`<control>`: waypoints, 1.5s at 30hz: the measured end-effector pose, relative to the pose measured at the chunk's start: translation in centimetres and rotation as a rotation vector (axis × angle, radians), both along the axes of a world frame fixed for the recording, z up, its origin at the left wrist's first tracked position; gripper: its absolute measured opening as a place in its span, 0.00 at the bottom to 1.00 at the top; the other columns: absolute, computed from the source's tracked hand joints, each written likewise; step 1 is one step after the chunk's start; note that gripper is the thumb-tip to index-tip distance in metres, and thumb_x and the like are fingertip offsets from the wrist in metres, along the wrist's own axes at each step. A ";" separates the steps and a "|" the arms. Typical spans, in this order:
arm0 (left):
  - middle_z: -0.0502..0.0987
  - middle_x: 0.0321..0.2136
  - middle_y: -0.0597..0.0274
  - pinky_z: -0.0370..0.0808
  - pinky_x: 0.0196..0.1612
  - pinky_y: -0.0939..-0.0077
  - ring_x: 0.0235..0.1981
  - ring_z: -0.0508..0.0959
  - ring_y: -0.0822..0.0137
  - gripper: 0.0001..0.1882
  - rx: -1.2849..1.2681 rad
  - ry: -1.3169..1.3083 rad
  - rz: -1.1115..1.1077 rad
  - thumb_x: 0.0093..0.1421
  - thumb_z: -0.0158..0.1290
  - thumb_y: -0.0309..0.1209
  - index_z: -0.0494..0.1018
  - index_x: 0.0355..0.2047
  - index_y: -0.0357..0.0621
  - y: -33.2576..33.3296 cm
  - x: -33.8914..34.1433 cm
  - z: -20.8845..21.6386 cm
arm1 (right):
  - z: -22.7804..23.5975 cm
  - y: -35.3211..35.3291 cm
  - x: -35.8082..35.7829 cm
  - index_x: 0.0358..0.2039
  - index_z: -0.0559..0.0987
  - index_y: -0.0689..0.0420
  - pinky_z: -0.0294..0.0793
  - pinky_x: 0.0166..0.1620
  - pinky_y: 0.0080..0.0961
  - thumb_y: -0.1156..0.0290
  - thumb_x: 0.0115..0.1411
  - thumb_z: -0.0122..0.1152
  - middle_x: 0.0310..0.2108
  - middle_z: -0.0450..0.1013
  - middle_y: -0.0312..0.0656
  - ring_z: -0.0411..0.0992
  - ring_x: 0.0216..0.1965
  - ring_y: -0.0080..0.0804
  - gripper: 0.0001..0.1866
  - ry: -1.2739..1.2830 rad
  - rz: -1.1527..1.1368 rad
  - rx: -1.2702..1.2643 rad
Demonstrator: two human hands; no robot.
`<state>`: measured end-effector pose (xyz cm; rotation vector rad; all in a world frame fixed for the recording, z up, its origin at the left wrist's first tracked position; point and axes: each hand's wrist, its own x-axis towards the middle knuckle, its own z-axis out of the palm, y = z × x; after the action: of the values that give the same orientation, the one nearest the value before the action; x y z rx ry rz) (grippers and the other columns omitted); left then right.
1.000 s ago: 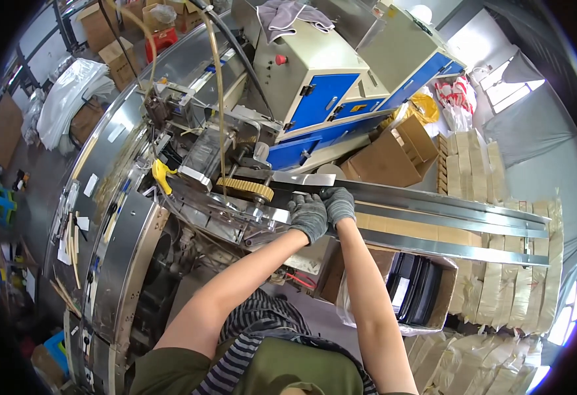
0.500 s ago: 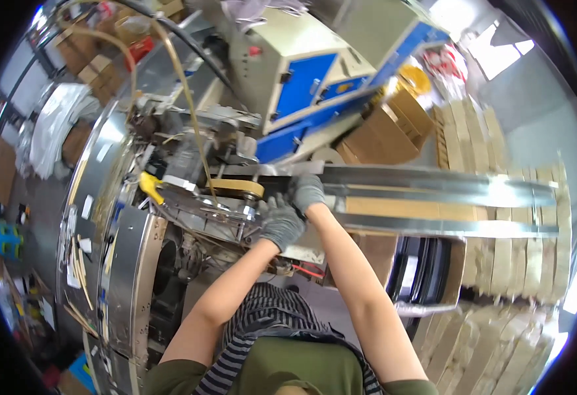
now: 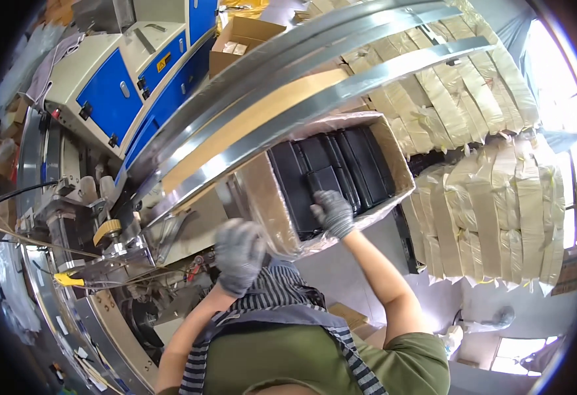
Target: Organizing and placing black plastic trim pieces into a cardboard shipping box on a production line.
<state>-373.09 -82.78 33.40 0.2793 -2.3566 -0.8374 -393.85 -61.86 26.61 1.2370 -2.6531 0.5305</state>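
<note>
My right hand [image 3: 334, 214], in a grey knitted glove, reaches into an open cardboard box [image 3: 267, 201] lined with clear plastic. Its fingers close on the near end of a small black rectangular piece [image 3: 325, 180]. Under and beside that piece, several flat black pieces [image 3: 367, 161] stand packed in a row. My left hand [image 3: 238, 257], gloved alike and somewhat blurred, hovers in front of my apron, left of the box's near corner. Its fingers are loosely bent and apart, and nothing shows in them.
A long metal rail track [image 3: 341, 92] runs past the box's far side toward the machine [image 3: 114, 230] at left. Blue-doored cabinets [image 3: 110, 95] stand beyond. Stacks of plastic-wrapped beige bundles [image 3: 486, 210] fill the right side. A smaller open carton [image 3: 252, 33] sits behind the rails.
The view has turned right toward the box. Both hands have left the rail by the machine; my right hand now grips a black piece in the box, my left is drawn back near my apron.
</note>
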 end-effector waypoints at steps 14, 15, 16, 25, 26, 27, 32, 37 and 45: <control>0.58 0.57 0.33 0.67 0.51 0.52 0.52 0.69 0.45 0.35 0.090 -1.196 -0.388 0.61 0.35 0.51 0.63 0.53 0.28 22.6 -22.1 -9.9 | -4.9 1.5 -17.6 0.64 0.45 0.60 0.49 0.64 0.35 0.43 0.30 0.72 0.63 0.49 0.51 0.49 0.63 0.47 0.67 -0.339 0.727 0.537; 0.57 0.58 0.34 0.65 0.54 0.53 0.55 0.67 0.46 0.36 0.092 -1.254 -0.415 0.62 0.32 0.52 0.61 0.55 0.27 22.4 -22.3 -9.7 | -5.0 1.6 -17.4 0.64 0.45 0.59 0.49 0.63 0.40 0.41 0.23 0.73 0.62 0.50 0.51 0.50 0.62 0.51 0.72 -0.325 0.745 0.494; 0.57 0.58 0.34 0.65 0.54 0.53 0.55 0.67 0.46 0.36 0.107 -1.260 -0.384 0.62 0.32 0.52 0.61 0.55 0.27 22.4 -22.4 -9.4 | -5.1 1.7 -17.1 0.64 0.45 0.59 0.49 0.63 0.40 0.41 0.23 0.73 0.62 0.50 0.51 0.50 0.62 0.51 0.72 -0.323 0.778 0.491; 0.51 0.61 0.37 0.63 0.57 0.55 0.58 0.64 0.48 0.36 0.237 -1.361 -0.280 0.62 0.31 0.51 0.58 0.57 0.30 23.4 -22.1 -9.4 | -6.4 2.3 -17.2 0.64 0.45 0.61 0.48 0.61 0.45 0.39 0.29 0.70 0.60 0.50 0.51 0.50 0.60 0.52 0.69 -0.257 0.780 0.468; 0.53 0.61 0.37 0.64 0.55 0.56 0.56 0.66 0.47 0.36 0.204 -1.325 -0.241 0.62 0.33 0.52 0.60 0.56 0.29 24.0 -21.8 -10.6 | -6.2 2.2 -16.9 0.64 0.44 0.62 0.48 0.61 0.45 0.40 0.30 0.70 0.60 0.50 0.52 0.50 0.60 0.52 0.68 -0.255 0.789 0.460; 0.56 0.60 0.38 0.65 0.54 0.56 0.55 0.67 0.47 0.37 0.174 -1.293 -0.203 0.61 0.35 0.53 0.61 0.55 0.29 24.1 -21.7 -10.8 | -5.6 2.1 -16.5 0.64 0.41 0.62 0.44 0.63 0.47 0.40 0.28 0.71 0.61 0.47 0.56 0.48 0.62 0.54 0.71 -0.280 0.785 0.505; 0.52 0.61 0.39 0.61 0.58 0.55 0.59 0.63 0.48 0.35 0.246 -1.356 -0.274 0.62 0.33 0.52 0.59 0.58 0.33 23.0 -22.6 -8.6 | -6.3 2.0 -15.0 0.64 0.40 0.64 0.38 0.63 0.50 0.38 0.32 0.67 0.63 0.43 0.61 0.44 0.63 0.53 0.69 -0.125 0.732 0.631; 0.59 0.59 0.43 0.64 0.55 0.54 0.58 0.64 0.48 0.30 0.228 -1.332 -0.238 0.61 0.36 0.49 0.67 0.54 0.41 22.9 -21.7 -8.9 | -7.3 1.5 -14.5 0.65 0.39 0.63 0.38 0.63 0.49 0.38 0.28 0.69 0.62 0.45 0.57 0.44 0.62 0.55 0.72 -0.177 0.710 0.521; 0.74 0.46 0.49 0.70 0.50 0.59 0.51 0.72 0.54 0.21 0.259 -1.159 -0.254 0.58 0.44 0.45 0.76 0.44 0.49 22.6 -20.6 -7.2 | -7.7 2.4 -16.0 0.65 0.41 0.54 0.49 0.59 0.48 0.49 0.21 0.74 0.56 0.52 0.54 0.52 0.55 0.56 0.72 -0.164 0.721 0.202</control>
<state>-393.65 -60.20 26.18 0.7379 -3.3844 -1.3465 -409.87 -59.42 18.95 2.3166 -2.3552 0.4682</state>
